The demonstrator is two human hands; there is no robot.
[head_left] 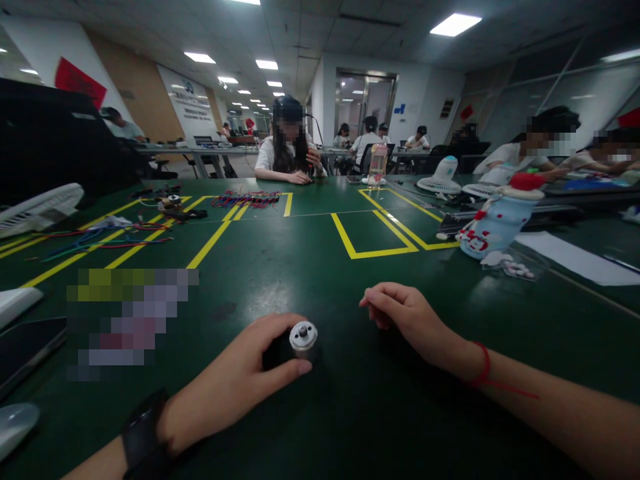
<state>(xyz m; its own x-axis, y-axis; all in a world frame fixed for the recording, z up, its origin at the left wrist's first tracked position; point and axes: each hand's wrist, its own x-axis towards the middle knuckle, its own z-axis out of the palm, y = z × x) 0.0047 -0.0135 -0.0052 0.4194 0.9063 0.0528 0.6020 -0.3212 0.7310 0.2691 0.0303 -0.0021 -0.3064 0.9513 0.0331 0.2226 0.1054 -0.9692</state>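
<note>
Left hand [239,365]: half-curled, holding a small, silver, cylindrical metal motor [303,339] between thumb and fingers, shaft end up, over the dark green desk [280,427]; black-strapped watch [146,430] on its wrist. Right hand [411,319]: well apart to the right, fingers loosely folded, contents hidden if any; pale-blue, red-topped bottle [507,220] beyond it, farther right.
</note>
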